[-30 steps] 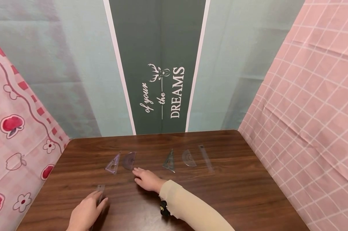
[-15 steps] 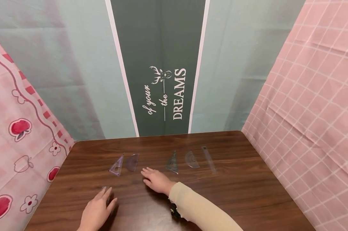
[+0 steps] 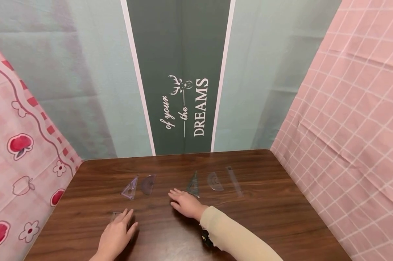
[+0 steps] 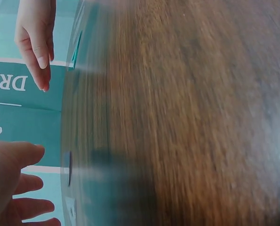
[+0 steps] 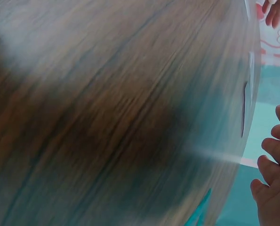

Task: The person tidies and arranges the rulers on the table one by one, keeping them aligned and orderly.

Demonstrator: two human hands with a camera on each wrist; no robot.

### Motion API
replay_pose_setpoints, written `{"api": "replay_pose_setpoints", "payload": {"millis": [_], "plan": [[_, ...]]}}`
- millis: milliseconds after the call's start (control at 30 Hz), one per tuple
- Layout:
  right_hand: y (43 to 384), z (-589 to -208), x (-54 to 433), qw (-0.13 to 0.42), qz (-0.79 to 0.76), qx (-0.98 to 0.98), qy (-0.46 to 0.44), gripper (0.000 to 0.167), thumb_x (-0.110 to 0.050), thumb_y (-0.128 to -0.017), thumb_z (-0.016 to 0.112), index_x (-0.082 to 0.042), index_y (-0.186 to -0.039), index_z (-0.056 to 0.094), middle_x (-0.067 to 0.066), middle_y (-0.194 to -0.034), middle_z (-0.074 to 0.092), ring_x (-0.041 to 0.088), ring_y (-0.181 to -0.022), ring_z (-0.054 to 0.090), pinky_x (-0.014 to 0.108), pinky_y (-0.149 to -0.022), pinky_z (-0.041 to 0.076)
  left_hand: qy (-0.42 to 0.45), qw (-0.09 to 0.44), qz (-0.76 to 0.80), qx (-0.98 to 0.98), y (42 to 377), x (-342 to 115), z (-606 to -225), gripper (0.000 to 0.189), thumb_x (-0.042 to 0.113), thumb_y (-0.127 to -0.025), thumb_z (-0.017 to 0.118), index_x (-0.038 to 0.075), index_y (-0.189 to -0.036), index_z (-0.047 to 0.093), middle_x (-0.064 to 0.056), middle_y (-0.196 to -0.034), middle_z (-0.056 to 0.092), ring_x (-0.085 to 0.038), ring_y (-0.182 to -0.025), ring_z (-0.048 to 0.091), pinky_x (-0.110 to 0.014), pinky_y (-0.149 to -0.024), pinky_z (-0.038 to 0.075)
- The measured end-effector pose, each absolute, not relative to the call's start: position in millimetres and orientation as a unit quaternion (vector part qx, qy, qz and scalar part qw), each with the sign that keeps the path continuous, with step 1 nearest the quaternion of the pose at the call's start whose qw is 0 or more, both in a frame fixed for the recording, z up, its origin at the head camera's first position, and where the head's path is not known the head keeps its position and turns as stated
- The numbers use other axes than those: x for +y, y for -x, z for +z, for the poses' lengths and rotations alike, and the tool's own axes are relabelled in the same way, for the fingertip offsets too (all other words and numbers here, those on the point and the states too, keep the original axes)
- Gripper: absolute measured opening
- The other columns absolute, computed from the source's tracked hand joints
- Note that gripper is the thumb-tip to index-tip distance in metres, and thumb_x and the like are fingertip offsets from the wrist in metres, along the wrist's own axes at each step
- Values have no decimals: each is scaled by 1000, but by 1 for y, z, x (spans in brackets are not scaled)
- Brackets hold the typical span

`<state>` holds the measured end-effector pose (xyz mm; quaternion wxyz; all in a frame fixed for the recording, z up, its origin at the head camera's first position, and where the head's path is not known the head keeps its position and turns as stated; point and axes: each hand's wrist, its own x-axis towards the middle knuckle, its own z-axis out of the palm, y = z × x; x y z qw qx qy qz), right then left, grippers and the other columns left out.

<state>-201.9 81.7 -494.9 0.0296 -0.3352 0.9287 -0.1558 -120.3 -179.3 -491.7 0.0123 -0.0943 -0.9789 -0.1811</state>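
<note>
My left hand (image 3: 116, 232) is at the front left of the table with its fingers extended. A clear ruler (image 3: 116, 216) lies there, mostly hidden by that hand; only its far end shows. My right hand (image 3: 187, 204), fingers straight, is just in front of a dark green set square (image 3: 193, 185). Both hands appear in the left wrist view, the left hand (image 4: 17, 183) below and the right hand (image 4: 35, 40) above. A purple set square (image 3: 130, 188) and a purple protractor (image 3: 148, 185) lie farther back on the left.
Right of the green set square lie a clear protractor (image 3: 215, 181) and a second clear ruler (image 3: 235, 181). The brown wooden table (image 3: 265, 224) ends at a green-grey cloth backdrop (image 3: 183, 43). Pink cloths (image 3: 346, 119) hang at both sides.
My left hand has loosened from the ruler, straightened its fingers and shifted right; the ruler stays on the table. The right hand has moved right, from the purple protractor to the green set square.
</note>
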Motion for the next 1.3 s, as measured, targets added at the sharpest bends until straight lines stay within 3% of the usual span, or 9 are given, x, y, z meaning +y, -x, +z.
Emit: {"api": "replay_pose_setpoints", "payload": {"millis": [600,900,1300], "plan": [[198,-498,114,45,-151,939,307,43,-21,-96,52,0,-133,49,15,-140,44,26,-131,37,34,-105,33,108,9,-170,-979,125,-158,-496,52,29,-86,66,1,-128,55,-26,-128,51,-43,-117,48,-59,-87,41],[196,-494,127,54,-125,947,292,45,-23,-96,51,-2,-136,47,13,-142,41,27,-134,32,42,-106,31,120,14,-168,-978,131,-148,-498,55,33,-86,65,3,-132,52,-23,-132,49,-42,-121,45,-61,-91,38],[204,-495,149,30,-118,952,281,45,-22,-94,55,1,-132,50,18,-139,44,31,-131,36,46,-103,34,140,23,-172,-975,139,-130,-493,53,32,-87,64,4,-131,53,-21,-134,49,-39,-122,45,-58,-94,37]]}}
